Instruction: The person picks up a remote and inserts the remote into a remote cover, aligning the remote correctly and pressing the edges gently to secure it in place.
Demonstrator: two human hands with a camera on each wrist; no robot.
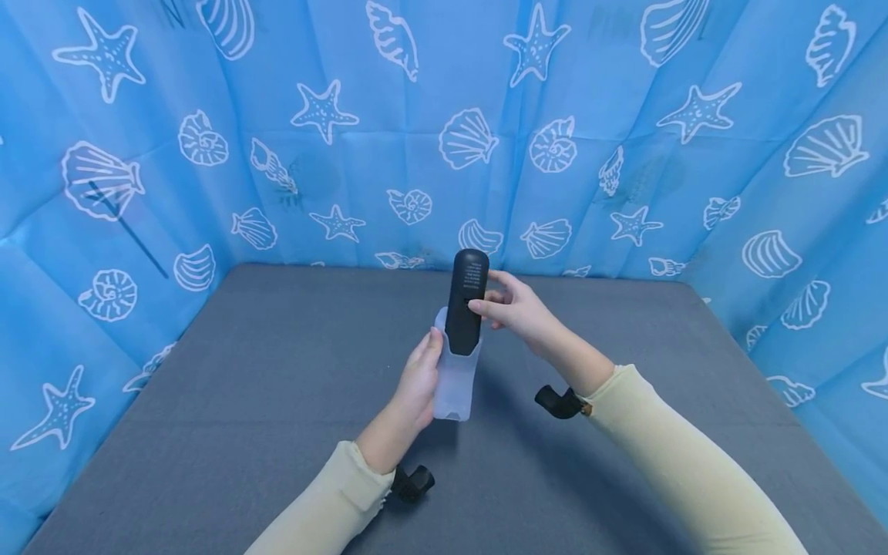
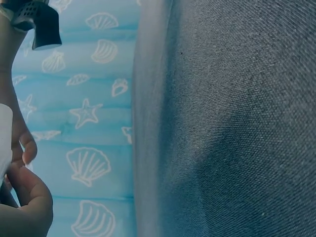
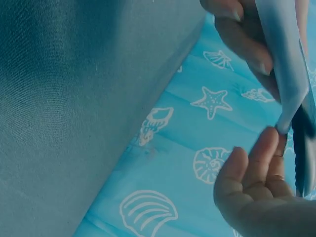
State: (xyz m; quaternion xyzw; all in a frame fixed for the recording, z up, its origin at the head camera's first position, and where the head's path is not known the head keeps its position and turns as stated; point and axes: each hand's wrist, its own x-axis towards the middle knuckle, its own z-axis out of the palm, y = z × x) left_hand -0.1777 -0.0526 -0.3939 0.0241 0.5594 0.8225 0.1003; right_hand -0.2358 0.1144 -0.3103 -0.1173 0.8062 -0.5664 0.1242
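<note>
A slim black remote control (image 1: 468,289), its back with small printed text facing up, sits partly inside a translucent white sleeve (image 1: 455,385). The upper part of the remote sticks out of the sleeve's far end. My left hand (image 1: 419,378) grips the sleeve from the left, thumb along its edge. From the right, my right hand (image 1: 516,308) pinches the remote, thumb on its back and fingers behind. In the right wrist view the sleeve (image 3: 284,54) shows side-on, with the remote (image 3: 305,148) coming out beside the right fingers. Only a sliver of the sleeve (image 2: 5,133) shows in the left wrist view.
Both hands are held over a grey cloth-covered table (image 1: 277,385). A blue curtain (image 1: 388,154) printed with shells and starfish hangs behind it and along both sides. Black wrist camera mounts (image 1: 558,402) stick out from the cream sleeves.
</note>
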